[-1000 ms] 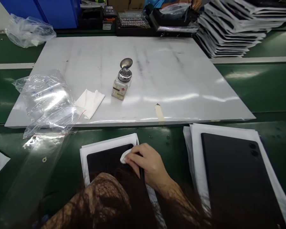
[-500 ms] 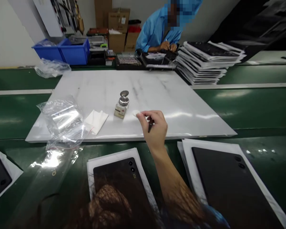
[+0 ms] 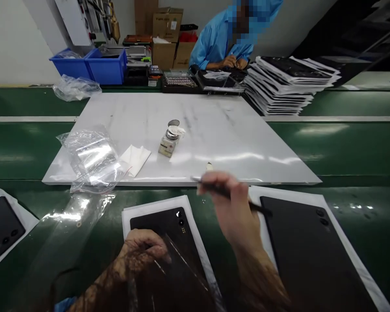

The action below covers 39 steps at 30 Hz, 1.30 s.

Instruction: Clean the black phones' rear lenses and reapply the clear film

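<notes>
My right hand is closed round a slim, dark, pen-shaped tool with a greyish tip pointing left; both are a little blurred. It hovers near the front edge of the white board. My left hand, fingers curled, rests over the black tablet, which lies back-up on white sheets. Whatever it grips is hidden, and strands of hair cross the view there. A white pad sits on top of the small dispenser bottle with its metal lid raised. A small pale scrap shows beyond my right hand.
Left on the white board are a clear plastic bag and a folded white cloth. More tablets lie right and left. Behind are blue bins, a stack of sheets and a co-worker in blue.
The white pad has gone from my right fingers onto the bottle top. My right hand has come back toward me, the tool now level across it. My left hand shows more clearly over the tablet.
</notes>
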Each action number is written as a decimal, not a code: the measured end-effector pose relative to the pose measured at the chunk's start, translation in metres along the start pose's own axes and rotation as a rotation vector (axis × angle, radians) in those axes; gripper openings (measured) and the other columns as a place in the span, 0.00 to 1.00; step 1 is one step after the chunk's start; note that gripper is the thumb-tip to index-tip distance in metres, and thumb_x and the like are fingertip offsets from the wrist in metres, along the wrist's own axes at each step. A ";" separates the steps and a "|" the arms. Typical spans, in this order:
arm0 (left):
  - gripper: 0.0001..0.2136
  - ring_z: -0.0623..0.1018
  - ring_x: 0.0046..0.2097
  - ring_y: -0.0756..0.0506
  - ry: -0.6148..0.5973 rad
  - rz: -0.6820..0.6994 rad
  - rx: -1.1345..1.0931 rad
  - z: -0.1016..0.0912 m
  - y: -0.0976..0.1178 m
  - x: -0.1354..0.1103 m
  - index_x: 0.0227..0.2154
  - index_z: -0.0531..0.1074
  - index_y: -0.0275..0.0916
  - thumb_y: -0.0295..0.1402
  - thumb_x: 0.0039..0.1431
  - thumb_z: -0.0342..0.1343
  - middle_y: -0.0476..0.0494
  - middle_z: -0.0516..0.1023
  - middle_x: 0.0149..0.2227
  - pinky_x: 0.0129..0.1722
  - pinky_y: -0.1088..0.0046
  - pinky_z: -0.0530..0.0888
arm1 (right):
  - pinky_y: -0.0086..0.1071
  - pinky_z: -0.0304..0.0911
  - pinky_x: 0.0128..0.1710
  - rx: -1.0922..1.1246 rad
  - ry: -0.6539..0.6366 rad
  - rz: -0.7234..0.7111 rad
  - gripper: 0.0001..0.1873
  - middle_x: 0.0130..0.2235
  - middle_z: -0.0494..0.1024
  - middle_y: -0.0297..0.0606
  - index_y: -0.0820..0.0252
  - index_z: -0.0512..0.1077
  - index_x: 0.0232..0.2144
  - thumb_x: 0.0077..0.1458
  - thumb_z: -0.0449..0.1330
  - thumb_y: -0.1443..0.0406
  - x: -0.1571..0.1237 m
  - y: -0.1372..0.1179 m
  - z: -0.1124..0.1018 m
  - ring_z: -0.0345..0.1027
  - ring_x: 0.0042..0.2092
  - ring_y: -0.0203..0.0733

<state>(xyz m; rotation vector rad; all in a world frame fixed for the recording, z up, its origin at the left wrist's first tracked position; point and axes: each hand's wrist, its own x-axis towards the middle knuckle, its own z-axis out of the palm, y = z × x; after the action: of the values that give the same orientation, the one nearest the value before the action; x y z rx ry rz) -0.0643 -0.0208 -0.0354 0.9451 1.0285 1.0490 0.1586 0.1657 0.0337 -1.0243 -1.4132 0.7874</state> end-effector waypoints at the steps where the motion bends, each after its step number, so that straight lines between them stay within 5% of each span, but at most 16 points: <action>1: 0.24 0.97 0.42 0.39 -0.003 0.013 -0.032 0.000 -0.007 0.000 0.40 0.93 0.39 0.59 0.78 0.79 0.43 0.98 0.38 0.49 0.60 0.95 | 0.48 0.88 0.44 0.103 -0.104 0.101 0.37 0.43 0.87 0.43 0.48 0.91 0.46 0.85 0.58 0.29 -0.027 -0.006 -0.017 0.85 0.40 0.53; 5: 0.17 0.98 0.36 0.38 -0.009 0.098 -0.099 -0.003 -0.020 0.004 0.36 0.99 0.45 0.53 0.74 0.83 0.39 0.99 0.33 0.39 0.71 0.91 | 0.40 0.84 0.36 0.340 -0.364 0.527 0.25 0.43 0.89 0.41 0.49 0.89 0.34 0.64 0.87 0.40 -0.107 -0.018 -0.080 0.79 0.33 0.44; 8: 0.11 0.98 0.35 0.38 -0.020 0.138 -0.107 -0.006 -0.020 0.004 0.39 1.00 0.49 0.47 0.76 0.82 0.40 0.99 0.34 0.36 0.74 0.91 | 0.40 0.85 0.37 0.414 -0.453 0.749 0.23 0.41 0.89 0.42 0.49 0.90 0.34 0.58 0.92 0.44 -0.134 -0.016 -0.107 0.83 0.34 0.46; 18: 0.09 0.98 0.33 0.39 -0.036 0.206 -0.050 -0.009 -0.009 0.000 0.41 1.00 0.51 0.46 0.77 0.81 0.41 0.99 0.33 0.37 0.75 0.92 | 0.33 0.81 0.31 0.633 -0.367 0.906 0.23 0.38 0.87 0.35 0.54 0.88 0.33 0.57 0.94 0.51 -0.170 0.006 -0.102 0.73 0.25 0.33; 25: 0.05 0.98 0.33 0.41 -0.039 0.205 -0.002 -0.002 0.012 0.006 0.40 1.01 0.54 0.44 0.74 0.83 0.43 0.98 0.32 0.37 0.79 0.91 | 0.31 0.77 0.26 0.680 -0.355 0.932 0.23 0.36 0.85 0.35 0.53 0.86 0.33 0.55 0.94 0.53 -0.174 0.003 -0.103 0.71 0.25 0.33; 31: 0.09 0.98 0.32 0.39 -0.012 0.193 0.002 -0.004 -0.001 0.002 0.39 1.00 0.53 0.47 0.75 0.82 0.42 0.98 0.32 0.36 0.75 0.92 | 0.33 0.77 0.24 0.602 -0.337 0.866 0.22 0.36 0.86 0.35 0.52 0.87 0.33 0.56 0.94 0.51 -0.170 -0.002 -0.105 0.70 0.23 0.35; 35: 0.09 0.99 0.34 0.37 -0.005 0.155 0.048 -0.009 -0.005 -0.003 0.39 1.00 0.54 0.47 0.76 0.82 0.43 0.99 0.34 0.36 0.72 0.93 | 0.37 0.82 0.27 0.373 -0.344 0.739 0.20 0.40 0.89 0.40 0.50 0.91 0.37 0.67 0.86 0.45 -0.161 -0.014 -0.103 0.76 0.25 0.39; 39: 0.08 1.00 0.38 0.36 0.078 0.094 0.136 -0.007 0.003 -0.011 0.40 1.01 0.55 0.47 0.76 0.81 0.42 1.00 0.37 0.41 0.69 0.94 | 0.40 0.88 0.37 -0.010 -0.417 0.398 0.13 0.41 0.88 0.40 0.40 0.94 0.53 0.79 0.75 0.46 -0.160 -0.026 -0.094 0.85 0.35 0.49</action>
<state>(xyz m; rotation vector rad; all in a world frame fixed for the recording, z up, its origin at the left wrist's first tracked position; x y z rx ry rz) -0.0732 -0.0298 -0.0318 1.0787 1.1406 1.1115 0.2408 -0.0003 0.0031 -1.2157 -1.5794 1.3471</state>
